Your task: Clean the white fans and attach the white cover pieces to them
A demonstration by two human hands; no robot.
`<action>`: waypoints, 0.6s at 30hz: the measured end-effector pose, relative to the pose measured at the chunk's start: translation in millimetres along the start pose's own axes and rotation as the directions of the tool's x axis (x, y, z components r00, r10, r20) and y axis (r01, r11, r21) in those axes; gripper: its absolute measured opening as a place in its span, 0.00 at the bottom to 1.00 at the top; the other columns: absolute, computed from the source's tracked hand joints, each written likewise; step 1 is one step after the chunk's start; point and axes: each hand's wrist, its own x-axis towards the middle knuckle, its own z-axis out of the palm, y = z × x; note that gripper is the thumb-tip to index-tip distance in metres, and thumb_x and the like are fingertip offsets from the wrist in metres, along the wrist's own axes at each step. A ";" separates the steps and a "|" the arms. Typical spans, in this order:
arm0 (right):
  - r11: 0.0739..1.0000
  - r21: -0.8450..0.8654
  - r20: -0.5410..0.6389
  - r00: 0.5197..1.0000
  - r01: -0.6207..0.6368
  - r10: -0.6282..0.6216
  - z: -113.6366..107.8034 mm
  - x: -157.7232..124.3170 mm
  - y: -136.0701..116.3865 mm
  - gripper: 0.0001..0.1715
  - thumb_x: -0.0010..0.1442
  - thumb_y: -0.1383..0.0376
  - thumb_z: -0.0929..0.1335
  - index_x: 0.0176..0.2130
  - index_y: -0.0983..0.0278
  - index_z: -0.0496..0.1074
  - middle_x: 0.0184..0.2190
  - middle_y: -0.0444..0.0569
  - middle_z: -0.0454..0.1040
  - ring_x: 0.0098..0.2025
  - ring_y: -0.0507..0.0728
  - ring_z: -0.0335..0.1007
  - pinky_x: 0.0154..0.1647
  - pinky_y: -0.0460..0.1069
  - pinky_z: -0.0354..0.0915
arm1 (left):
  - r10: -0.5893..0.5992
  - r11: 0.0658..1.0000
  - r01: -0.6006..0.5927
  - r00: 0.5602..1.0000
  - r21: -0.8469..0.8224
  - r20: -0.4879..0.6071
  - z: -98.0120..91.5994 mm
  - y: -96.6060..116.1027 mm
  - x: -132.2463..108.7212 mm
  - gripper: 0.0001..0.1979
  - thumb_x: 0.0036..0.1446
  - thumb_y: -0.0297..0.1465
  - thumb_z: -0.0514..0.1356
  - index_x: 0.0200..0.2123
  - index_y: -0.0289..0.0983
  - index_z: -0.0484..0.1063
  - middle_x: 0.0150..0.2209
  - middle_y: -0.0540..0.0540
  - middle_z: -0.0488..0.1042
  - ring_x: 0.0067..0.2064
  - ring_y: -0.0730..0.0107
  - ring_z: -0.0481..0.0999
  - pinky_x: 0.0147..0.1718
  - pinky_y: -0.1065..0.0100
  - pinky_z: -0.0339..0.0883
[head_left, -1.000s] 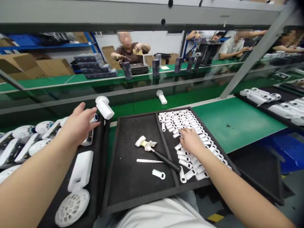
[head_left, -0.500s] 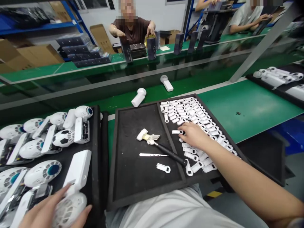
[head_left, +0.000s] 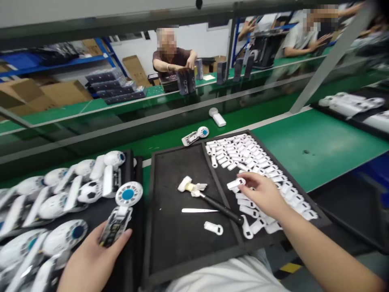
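My left hand [head_left: 94,251] grips a white handheld fan [head_left: 117,221] by its handle, its round head with a blue centre pointing up and the open handle showing inner parts. Between thumb and fingers of my right hand [head_left: 261,190] is a small white cover [head_left: 236,184], held above the right half of a black tray [head_left: 194,275]. Many similar covers [head_left: 243,146] lie there in rows. In the tray's left half are a hammer [head_left: 221,207] with a wrapped head, white tweezers [head_left: 199,210] and a single loose cover [head_left: 213,228].
More fans [head_left: 54,205] fill a black tray at the left. Two fans, one opened [head_left: 196,136] and one closed [head_left: 217,117], lie on the green belt behind the middle tray. Across the belt a person [head_left: 170,61] handles dark boxes [head_left: 186,81]. Another fan tray [head_left: 352,105] stands far right.
My left hand has lifted a fan and turned its open side up. My right hand has raised a cover. A differently turned fan is now behind the tray, and the camera view has tilted up.
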 end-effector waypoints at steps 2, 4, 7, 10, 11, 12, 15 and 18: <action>0.981 0.182 0.020 0.998 -0.067 0.064 4.1 -11.8 -10.6 0.23 0.55 0.51 0.69 0.43 0.64 0.79 0.29 0.49 0.78 0.29 0.57 0.75 0.31 0.50 0.72 | -0.062 0.988 0.062 0.998 -0.140 0.005 -7.5 17.9 -11.2 0.23 0.45 0.48 0.66 0.39 0.39 0.70 0.34 0.42 0.78 0.40 0.42 0.79 0.40 0.48 0.71; 0.918 0.370 0.071 0.990 -0.143 0.125 11.6 -20.6 -25.9 0.23 0.52 0.51 0.72 0.42 0.62 0.80 0.29 0.49 0.79 0.30 0.58 0.75 0.31 0.50 0.72 | -0.042 0.867 0.075 0.996 -0.492 0.078 -12.6 37.9 -23.2 0.26 0.46 0.45 0.67 0.45 0.39 0.66 0.43 0.41 0.77 0.42 0.49 0.80 0.37 0.53 0.75; 0.803 0.548 0.198 0.969 -0.232 0.145 28.2 -29.7 -57.3 0.23 0.47 0.52 0.76 0.41 0.61 0.80 0.32 0.50 0.80 0.32 0.58 0.76 0.33 0.50 0.73 | 0.074 0.627 0.228 0.935 -0.745 0.348 -7.9 65.4 -37.1 0.34 0.44 0.39 0.71 0.52 0.41 0.60 0.51 0.39 0.74 0.42 0.51 0.81 0.28 0.58 0.78; 0.651 0.670 0.358 0.923 -0.357 0.138 45.3 -35.5 -91.0 0.25 0.41 0.54 0.79 0.37 0.63 0.77 0.29 0.49 0.79 0.30 0.57 0.76 0.33 0.51 0.74 | 0.221 0.511 0.369 0.816 -0.776 0.534 10.4 85.3 -50.0 0.37 0.44 0.32 0.71 0.55 0.41 0.58 0.46 0.41 0.74 0.39 0.54 0.80 0.23 0.63 0.76; 0.602 0.695 0.399 0.907 -0.394 0.132 50.1 -36.1 -100.1 0.25 0.40 0.54 0.80 0.35 0.63 0.76 0.28 0.49 0.79 0.29 0.57 0.76 0.33 0.51 0.75 | 0.264 0.483 0.394 0.787 -0.782 0.558 17.9 90.3 -54.9 0.38 0.43 0.29 0.70 0.57 0.41 0.57 0.44 0.42 0.74 0.38 0.56 0.80 0.22 0.63 0.76; 0.564 0.713 0.422 0.898 -0.416 0.127 54.2 -35.9 -107.3 0.24 0.39 0.55 0.80 0.33 0.64 0.75 0.27 0.48 0.78 0.28 0.56 0.76 0.33 0.50 0.74 | 0.306 0.461 0.400 0.767 -0.793 0.564 25.4 94.4 -59.9 0.40 0.43 0.28 0.70 0.58 0.42 0.56 0.43 0.43 0.74 0.38 0.56 0.79 0.22 0.65 0.75; 0.501 0.751 0.419 0.897 -0.430 0.141 61.6 -33.4 -117.8 0.25 0.35 0.57 0.81 0.32 0.65 0.75 0.25 0.47 0.78 0.27 0.55 0.75 0.32 0.50 0.74 | 0.428 0.444 0.312 0.750 -0.840 0.505 43.8 102.7 -73.3 0.44 0.43 0.25 0.69 0.62 0.42 0.54 0.49 0.40 0.74 0.47 0.53 0.78 0.30 0.65 0.77; 0.475 0.756 0.414 0.891 -0.449 0.183 64.2 -33.4 -118.0 0.26 0.33 0.57 0.82 0.31 0.65 0.77 0.24 0.46 0.78 0.26 0.55 0.75 0.31 0.50 0.74 | 0.440 0.505 0.129 0.812 -0.853 0.383 54.3 105.2 -81.1 0.44 0.44 0.24 0.69 0.63 0.42 0.55 0.58 0.41 0.70 0.58 0.53 0.72 0.53 0.60 0.71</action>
